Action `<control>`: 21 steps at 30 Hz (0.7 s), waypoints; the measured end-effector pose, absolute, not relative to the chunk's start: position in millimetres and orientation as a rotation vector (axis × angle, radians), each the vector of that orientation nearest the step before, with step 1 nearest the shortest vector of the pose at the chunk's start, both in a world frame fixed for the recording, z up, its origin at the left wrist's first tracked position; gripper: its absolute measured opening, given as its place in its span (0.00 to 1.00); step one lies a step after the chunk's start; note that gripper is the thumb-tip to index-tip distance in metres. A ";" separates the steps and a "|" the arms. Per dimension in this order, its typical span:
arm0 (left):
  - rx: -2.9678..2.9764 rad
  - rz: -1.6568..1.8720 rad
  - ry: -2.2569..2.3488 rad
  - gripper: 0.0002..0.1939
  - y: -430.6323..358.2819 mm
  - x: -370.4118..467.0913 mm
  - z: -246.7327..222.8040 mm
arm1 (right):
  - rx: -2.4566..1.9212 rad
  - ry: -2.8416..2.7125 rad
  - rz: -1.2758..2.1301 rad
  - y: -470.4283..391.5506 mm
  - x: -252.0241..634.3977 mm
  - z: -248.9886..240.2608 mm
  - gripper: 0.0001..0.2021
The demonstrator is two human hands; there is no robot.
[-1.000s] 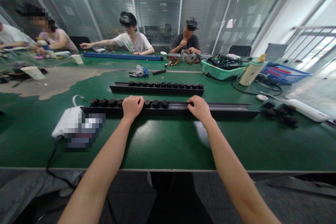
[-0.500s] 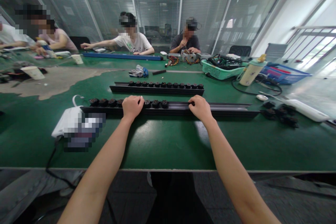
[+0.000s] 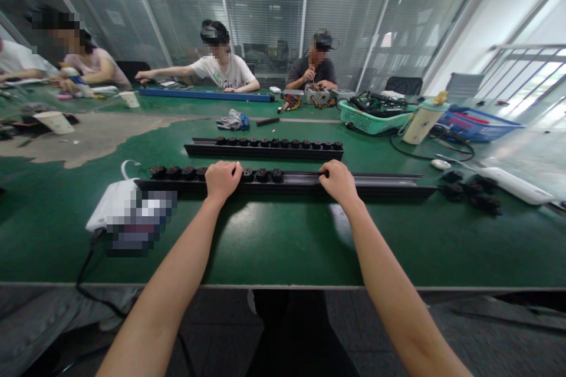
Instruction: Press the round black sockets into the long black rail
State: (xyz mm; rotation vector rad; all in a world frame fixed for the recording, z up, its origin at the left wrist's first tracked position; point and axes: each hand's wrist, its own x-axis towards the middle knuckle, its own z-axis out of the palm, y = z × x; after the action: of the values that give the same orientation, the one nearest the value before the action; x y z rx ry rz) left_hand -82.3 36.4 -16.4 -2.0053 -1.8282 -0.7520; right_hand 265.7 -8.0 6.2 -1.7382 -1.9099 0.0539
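Note:
A long black channel (image 3: 389, 191) lies across the table in front of me, with a row of round-topped black socket modules (image 3: 262, 175) in its left part. The channel's right stretch shows a bare grey inside. My left hand (image 3: 223, 179) is closed over the channel among the modules, its fingers curled over the far side and partly hidden. Farther right, my right hand (image 3: 336, 180) is closed on the channel beyond the last module. Something dark shows at its fingertips, but I cannot tell whether it is a separate piece or the channel's edge.
Behind lies a shorter black channel (image 3: 265, 152) filled with similar modules. Loose black parts (image 3: 473, 191) sit at the right, near a white power strip (image 3: 515, 184). A white adapter box (image 3: 112, 203) stands left. Farther back are a green basket (image 3: 374, 119), a bottle (image 3: 425, 121) and co-workers.
My hands and the channel stay practically in place. Across the table, a co-worker's outstretched hand has shifted slightly, with a dark item now visible near it.

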 end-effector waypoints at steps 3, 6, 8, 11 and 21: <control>-1.999 -0.735 -1.825 0.25 36.4 -82.4 -16.4 | -1.748 -1.922 0.048 -7.7 265.7 5.9 0.12; -2.001 -0.721 -1.827 0.25 36.1 -81.9 -15.9 | -1.744 -1.940 0.041 -7.2 265.7 4.6 0.12; -1.999 -0.714 -1.827 0.25 36.1 -81.6 -15.6 | -1.743 -1.945 0.040 -6.6 266.0 3.1 0.13; -1.987 -0.712 -1.816 0.25 36.4 -81.7 -16.1 | -1.745 -1.953 0.057 -4.8 267.4 0.8 0.13; -2.009 -0.745 -1.836 0.24 36.2 -81.7 -15.5 | -1.673 -2.146 0.093 1.7 284.3 0.8 0.14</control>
State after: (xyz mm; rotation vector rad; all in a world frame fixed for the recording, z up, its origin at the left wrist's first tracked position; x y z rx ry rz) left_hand -81.7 36.2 -15.5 -2.0087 -1.8363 -0.7448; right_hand 284.3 1.7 0.8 -1.6727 -2.1464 0.0925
